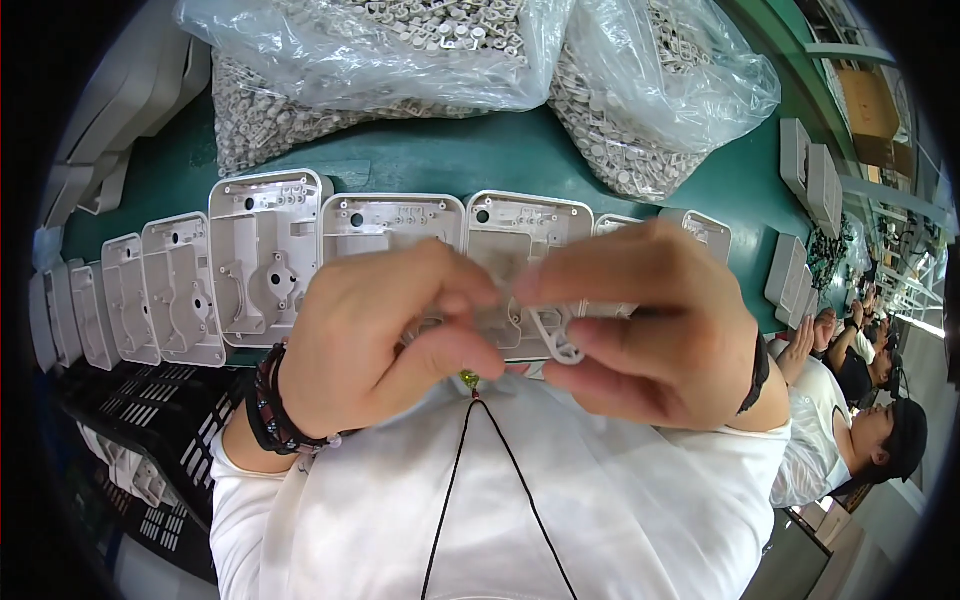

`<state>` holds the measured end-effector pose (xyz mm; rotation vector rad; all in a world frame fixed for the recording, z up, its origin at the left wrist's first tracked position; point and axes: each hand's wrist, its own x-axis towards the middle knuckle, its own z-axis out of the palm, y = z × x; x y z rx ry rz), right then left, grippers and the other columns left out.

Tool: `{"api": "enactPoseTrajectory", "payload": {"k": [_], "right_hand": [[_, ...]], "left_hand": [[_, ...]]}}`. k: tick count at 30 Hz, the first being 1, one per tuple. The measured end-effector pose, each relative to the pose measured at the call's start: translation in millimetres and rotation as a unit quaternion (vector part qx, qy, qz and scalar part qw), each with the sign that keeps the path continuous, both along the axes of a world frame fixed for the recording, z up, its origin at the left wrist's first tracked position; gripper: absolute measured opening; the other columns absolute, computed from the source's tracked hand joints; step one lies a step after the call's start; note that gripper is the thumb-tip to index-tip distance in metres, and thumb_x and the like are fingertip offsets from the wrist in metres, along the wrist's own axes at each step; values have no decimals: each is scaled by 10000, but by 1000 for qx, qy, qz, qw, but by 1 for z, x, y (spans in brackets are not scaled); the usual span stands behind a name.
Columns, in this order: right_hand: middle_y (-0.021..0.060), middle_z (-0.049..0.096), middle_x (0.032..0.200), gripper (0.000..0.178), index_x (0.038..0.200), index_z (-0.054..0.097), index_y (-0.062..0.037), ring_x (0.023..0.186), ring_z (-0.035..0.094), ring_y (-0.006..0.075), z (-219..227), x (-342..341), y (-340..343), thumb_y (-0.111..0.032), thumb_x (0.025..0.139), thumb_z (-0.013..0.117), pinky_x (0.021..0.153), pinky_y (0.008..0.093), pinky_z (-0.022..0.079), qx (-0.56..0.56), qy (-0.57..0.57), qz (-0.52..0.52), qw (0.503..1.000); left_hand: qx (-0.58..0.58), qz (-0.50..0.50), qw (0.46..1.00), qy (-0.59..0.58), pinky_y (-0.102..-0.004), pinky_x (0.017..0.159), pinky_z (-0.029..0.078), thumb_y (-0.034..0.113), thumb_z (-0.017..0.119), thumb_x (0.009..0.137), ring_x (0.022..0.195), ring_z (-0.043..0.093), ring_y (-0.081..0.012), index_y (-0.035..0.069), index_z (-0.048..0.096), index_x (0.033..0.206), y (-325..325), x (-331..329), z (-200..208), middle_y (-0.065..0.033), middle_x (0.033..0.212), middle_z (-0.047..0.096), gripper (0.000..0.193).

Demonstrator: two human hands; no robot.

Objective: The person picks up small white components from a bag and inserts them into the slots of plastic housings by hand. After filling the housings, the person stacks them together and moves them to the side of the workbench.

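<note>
Both hands are raised in front of my chest, over the near edges of a row of white plastic housings (340, 250). My right hand (665, 320) grips a small white plastic part (567, 350) with a ring-like end, between thumb and fingers. Close beside it, my left hand (385, 330) has its fingers curled in toward the thumb. Motion blurs the fingertips of both hands where they come near each other, and whatever the left fingers hold cannot be made out. Behind the hands, the middle housing (530, 215) is partly hidden.
Clear plastic bags (400, 70) full of small white parts lie at the back of the green table (140, 190). A black slatted crate (190, 450) stands at lower left. More white housings (790, 270) sit at right. A co-worker (840, 430) and others are seated along the right side.
</note>
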<state>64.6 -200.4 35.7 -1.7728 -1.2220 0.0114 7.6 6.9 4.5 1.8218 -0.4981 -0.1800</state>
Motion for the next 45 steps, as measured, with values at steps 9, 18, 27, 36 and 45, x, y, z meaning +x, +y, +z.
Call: {"api": "enactPoseTrajectory", "payload": {"k": [9, 18, 27, 36, 45], "right_hand": [[116, 578, 835, 172, 796, 595, 7, 589, 563, 236, 1, -17, -3, -36, 649, 671, 531, 341, 497, -130, -97, 67, 984], [103, 566, 810, 214, 816, 605, 0, 596, 552, 209, -5, -5, -2, -78, 627, 666, 490, 292, 424, -89, -55, 116, 988], [73, 588, 819, 180, 768, 586, -43, 607, 555, 184, -8, 23, 0, -102, 624, 678, 482, 300, 397, -156, -146, 95, 972], [17, 521, 834, 87, 736, 599, -75, 751, 536, 181, -48, 71, 10, -107, 661, 629, 599, 311, 409, -273, -210, 142, 928], [27, 513, 1002, 79, 748, 645, -94, 945, 495, 199, -46, 65, 14, -127, 700, 591, 776, 301, 405, -336, -253, 187, 888]], "left_hand": [[9, -81, 997, 7, -364, 481, 430, 261, 661, 781, 562, 567, -282, 72, 581, 830, -4, -5, -1, -83, 653, 572, 212], [1, -44, 999, -28, -351, 477, 429, 225, 639, 793, 552, 559, -275, 74, 589, 832, -5, -9, 0, -75, 663, 571, 164], [155, -9, 985, -69, -326, 487, 430, 195, 637, 772, 566, 561, -235, 85, 620, 951, 4, -21, -5, -50, 658, 557, 210], [355, -78, 926, -103, -299, 493, 433, 203, 641, 737, 550, 555, -167, 152, 613, 1088, -2, -30, -16, 1, 611, 545, 356], [350, -71, 927, -118, -294, 483, 433, 193, 627, 740, 541, 549, -155, 166, 598, 1120, 1, -29, -18, 8, 579, 502, 382]]}}
